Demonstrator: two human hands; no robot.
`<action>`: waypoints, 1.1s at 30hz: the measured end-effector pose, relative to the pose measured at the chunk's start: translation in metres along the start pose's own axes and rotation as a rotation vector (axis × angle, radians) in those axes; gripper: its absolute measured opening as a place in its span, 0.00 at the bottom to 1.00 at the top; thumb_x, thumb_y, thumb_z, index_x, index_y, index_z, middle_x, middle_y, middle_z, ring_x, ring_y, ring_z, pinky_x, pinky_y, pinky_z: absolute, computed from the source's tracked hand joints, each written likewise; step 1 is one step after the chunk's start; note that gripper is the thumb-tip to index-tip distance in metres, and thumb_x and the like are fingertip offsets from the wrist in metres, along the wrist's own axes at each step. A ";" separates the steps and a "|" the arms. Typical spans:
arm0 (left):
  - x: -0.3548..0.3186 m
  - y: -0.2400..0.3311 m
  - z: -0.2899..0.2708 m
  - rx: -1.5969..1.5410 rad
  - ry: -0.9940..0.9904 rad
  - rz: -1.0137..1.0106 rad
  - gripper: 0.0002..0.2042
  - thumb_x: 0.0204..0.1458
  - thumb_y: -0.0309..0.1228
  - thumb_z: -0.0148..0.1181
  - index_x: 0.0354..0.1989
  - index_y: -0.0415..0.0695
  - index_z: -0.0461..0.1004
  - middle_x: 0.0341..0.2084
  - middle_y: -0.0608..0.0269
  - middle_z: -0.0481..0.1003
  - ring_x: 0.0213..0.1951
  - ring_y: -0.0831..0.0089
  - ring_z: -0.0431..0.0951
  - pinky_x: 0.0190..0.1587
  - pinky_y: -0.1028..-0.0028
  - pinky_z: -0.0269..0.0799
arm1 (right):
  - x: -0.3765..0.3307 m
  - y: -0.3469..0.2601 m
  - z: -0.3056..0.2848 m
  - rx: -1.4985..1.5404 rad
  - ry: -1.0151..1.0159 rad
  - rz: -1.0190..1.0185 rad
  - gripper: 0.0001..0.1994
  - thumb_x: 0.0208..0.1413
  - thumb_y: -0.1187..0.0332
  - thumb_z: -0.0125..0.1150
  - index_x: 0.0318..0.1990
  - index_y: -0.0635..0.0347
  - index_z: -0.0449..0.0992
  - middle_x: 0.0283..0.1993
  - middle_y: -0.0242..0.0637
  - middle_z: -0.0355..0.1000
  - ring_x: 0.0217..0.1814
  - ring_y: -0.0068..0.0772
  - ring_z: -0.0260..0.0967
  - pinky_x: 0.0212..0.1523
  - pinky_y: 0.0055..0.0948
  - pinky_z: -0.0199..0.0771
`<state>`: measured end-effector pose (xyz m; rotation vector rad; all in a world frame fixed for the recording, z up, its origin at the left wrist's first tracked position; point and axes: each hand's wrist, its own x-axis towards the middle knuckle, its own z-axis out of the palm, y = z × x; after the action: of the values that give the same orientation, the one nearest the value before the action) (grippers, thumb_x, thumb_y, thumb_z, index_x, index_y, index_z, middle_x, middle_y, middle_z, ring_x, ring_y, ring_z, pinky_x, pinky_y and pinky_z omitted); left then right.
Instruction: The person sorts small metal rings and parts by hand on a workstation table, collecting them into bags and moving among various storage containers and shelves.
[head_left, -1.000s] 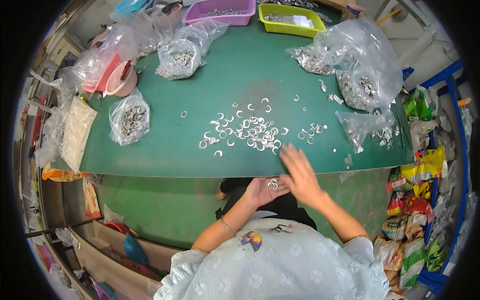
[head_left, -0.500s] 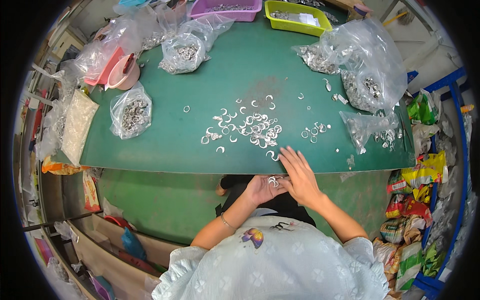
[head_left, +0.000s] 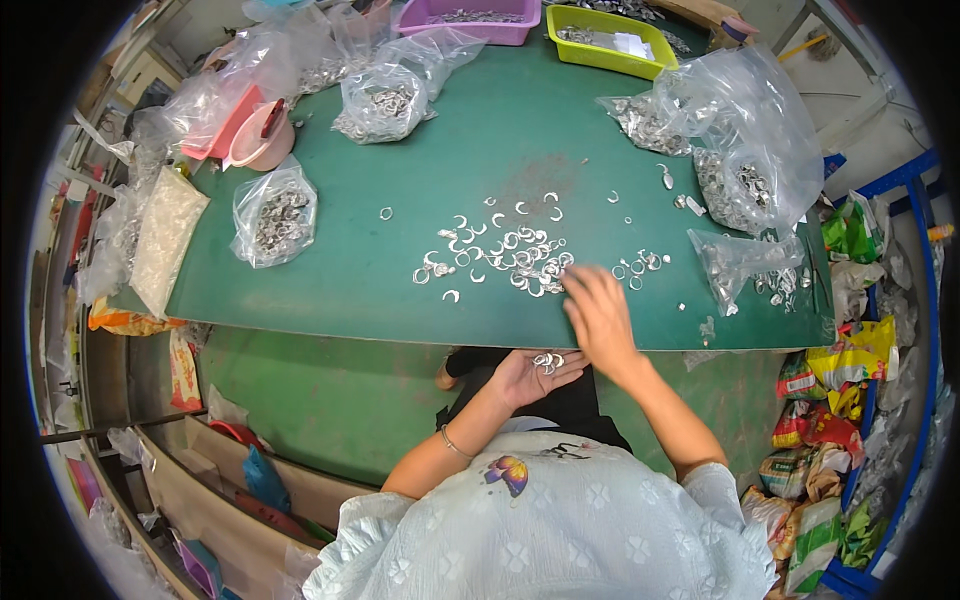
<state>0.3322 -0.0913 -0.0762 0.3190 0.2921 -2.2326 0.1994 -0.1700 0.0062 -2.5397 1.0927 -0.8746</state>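
Note:
A loose pile of silvery crescent-shaped metal pieces [head_left: 525, 255] lies on the green table [head_left: 400, 180], with a few strays around it. My left hand [head_left: 525, 378] is palm up below the table's near edge, fingers stretched out, and several of the same small metal pieces [head_left: 547, 362] rest on it. Over the near right side of the pile is my right hand [head_left: 602, 320], back upward and fingertips at the pieces. Motion smears its fingers, so whether they pinch a piece is hidden from me.
Small silvery rings [head_left: 638, 266] lie right of the pile. Clear bags of metal parts stand at left [head_left: 275, 220], far left [head_left: 385, 105] and right [head_left: 738, 190]. At the back are a purple basket [head_left: 515, 32] and a yellow-green tray [head_left: 655, 68]; a pink bowl [head_left: 262, 148] stands left.
My right hand has moved away from my left hand, over the table to the pile's near right side. Pieces on the left palm now show more openly. The view has shifted slightly.

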 end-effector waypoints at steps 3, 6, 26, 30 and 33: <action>0.000 0.000 0.003 0.078 0.010 -0.020 0.17 0.54 0.29 0.43 0.50 0.32 0.62 0.49 0.47 0.66 0.52 0.58 0.67 0.56 0.60 0.62 | 0.020 0.026 0.015 -0.094 0.041 0.011 0.13 0.44 0.75 0.57 0.41 0.60 0.70 0.45 0.39 0.65 0.49 0.44 0.60 0.49 0.40 0.58; 0.002 -0.003 -0.006 0.124 -0.004 0.016 0.17 0.52 0.26 0.46 0.50 0.31 0.62 0.48 0.47 0.67 0.51 0.59 0.67 0.56 0.63 0.63 | 0.019 0.042 0.021 -0.132 0.048 -0.022 0.10 0.43 0.74 0.58 0.36 0.59 0.71 0.41 0.36 0.66 0.47 0.41 0.61 0.48 0.39 0.57; -0.002 -0.006 -0.005 0.053 0.089 0.016 0.16 0.48 0.20 0.48 0.48 0.31 0.64 0.44 0.48 0.69 0.45 0.61 0.71 0.49 0.67 0.68 | -0.008 0.025 -0.011 -0.193 0.023 0.128 0.09 0.42 0.72 0.60 0.33 0.61 0.72 0.36 0.35 0.67 0.42 0.38 0.61 0.41 0.36 0.56; 0.002 -0.007 -0.010 0.007 0.080 0.000 0.18 0.46 0.17 0.46 0.49 0.31 0.62 0.45 0.47 0.68 0.46 0.60 0.70 0.50 0.67 0.68 | -0.020 0.033 0.006 -0.187 0.085 0.111 0.08 0.41 0.70 0.61 0.30 0.60 0.69 0.34 0.36 0.65 0.40 0.38 0.60 0.40 0.35 0.56; 0.002 -0.008 -0.005 0.062 0.104 0.024 0.19 0.44 0.17 0.47 0.48 0.33 0.63 0.45 0.48 0.68 0.45 0.61 0.71 0.49 0.68 0.68 | -0.022 0.036 0.005 -0.048 0.130 0.101 0.08 0.43 0.73 0.59 0.30 0.63 0.68 0.32 0.40 0.64 0.37 0.44 0.61 0.37 0.37 0.61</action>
<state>0.3250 -0.0863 -0.0808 0.4703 0.2726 -2.2085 0.1694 -0.1791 -0.0232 -2.4700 1.2827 -1.0097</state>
